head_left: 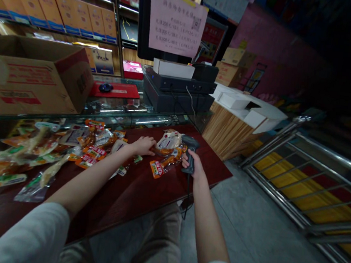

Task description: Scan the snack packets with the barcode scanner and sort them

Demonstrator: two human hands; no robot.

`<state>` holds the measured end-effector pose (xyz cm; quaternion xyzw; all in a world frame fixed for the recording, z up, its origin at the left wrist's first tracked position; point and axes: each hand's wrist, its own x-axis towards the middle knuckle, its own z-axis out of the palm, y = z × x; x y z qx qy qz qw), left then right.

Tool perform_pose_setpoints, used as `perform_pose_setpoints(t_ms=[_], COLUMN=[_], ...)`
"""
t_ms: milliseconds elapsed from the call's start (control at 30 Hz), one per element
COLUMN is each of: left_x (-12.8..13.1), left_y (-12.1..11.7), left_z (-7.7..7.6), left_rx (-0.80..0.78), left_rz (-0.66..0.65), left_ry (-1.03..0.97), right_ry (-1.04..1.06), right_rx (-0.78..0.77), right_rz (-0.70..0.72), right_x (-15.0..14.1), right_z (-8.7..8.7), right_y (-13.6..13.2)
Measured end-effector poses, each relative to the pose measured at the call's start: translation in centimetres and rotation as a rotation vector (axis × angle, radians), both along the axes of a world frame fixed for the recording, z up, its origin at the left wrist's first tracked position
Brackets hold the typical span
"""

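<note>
My right hand (193,163) is wrapped around the handle of a dark grey barcode scanner (190,143), its head pointing toward the left. A cable hangs from the scanner's base past the table edge. My left hand (144,146) has its fingers bent and closed at the edge of a brown vacuum-packed snack packet (161,150); the fingertips are partly hidden. Beside it lies an orange-and-red snack packet (158,169), below the scanner. A pale packet (171,140) sits just behind these. Left of my forearm spreads a pile of vacuum-packed snacks (36,146).
The dark red tabletop (117,209) meets a glass counter (114,112) behind. On that counter are a cardboard box (26,82), a mouse (105,87) on a red pad, and a black cash drawer (179,96) under a monitor with a pink notice (177,21). Metal railing (302,182) stands at right.
</note>
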<state>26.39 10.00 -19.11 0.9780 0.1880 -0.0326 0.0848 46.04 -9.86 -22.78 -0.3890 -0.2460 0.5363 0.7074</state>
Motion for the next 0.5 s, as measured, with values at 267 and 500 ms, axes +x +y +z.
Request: perform_pose_setpoints(t_ms=[267,500], left_x=[-4.7,-9.9], left_y=[-0.5,-2.3], left_z=[1.5,2.0], left_rx=[0.129,0.093], left_rz=[0.236,0.514], left_ry=[-0.189,-0.249], right_ry=[-0.018,-0.076], right_rx=[-0.02,0.009], right_rz=[0.029,0.112], right_x=[-0.4,-4.8], right_z=[0.3,1.7], right_y=[0.1,1.2])
